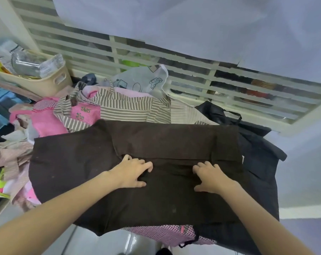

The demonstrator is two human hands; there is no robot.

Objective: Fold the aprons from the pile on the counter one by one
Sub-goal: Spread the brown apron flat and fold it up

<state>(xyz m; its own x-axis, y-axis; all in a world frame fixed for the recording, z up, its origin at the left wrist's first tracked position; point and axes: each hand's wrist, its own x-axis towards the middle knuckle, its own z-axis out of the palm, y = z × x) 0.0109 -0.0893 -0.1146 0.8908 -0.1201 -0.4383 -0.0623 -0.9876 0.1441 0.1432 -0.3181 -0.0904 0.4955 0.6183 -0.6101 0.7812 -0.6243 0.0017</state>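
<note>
A: What is being folded right now?

B: A dark brown cotton apron (137, 181), spread flat on the desk on top of the other cloth. Its far part is already doubled toward the person, and the folded edge runs just beyond both grips.

A: And the grips?

B: The left hand (133, 173) lies on the brown cloth with fingers bent, their tips bunching a small pucker of fabric near the fold. The right hand (211, 176) lies beside it, a little apart, fingers bent the same way and pressing down. Neither is wrapped round anything; whether they pinch cloth or only press it, I cannot tell. I judge they sit there to pin the fold and smooth it before the next turn.

A: What lies around them?

B: To the right of the right grip, a black apron (257, 153) lies partly under the brown one, its strap looping toward the window. Beyond both grips sits the pile: a brown-and-white striped apron (122, 107), and left of that a pink checked apron (43, 118). Nearest the person, below the grips, a pink-and-black checked cloth (165, 234) shows from under the brown hem. Far off to the left, a cream plastic basket (51, 83) holds a clear glass dish (25, 63).
</note>
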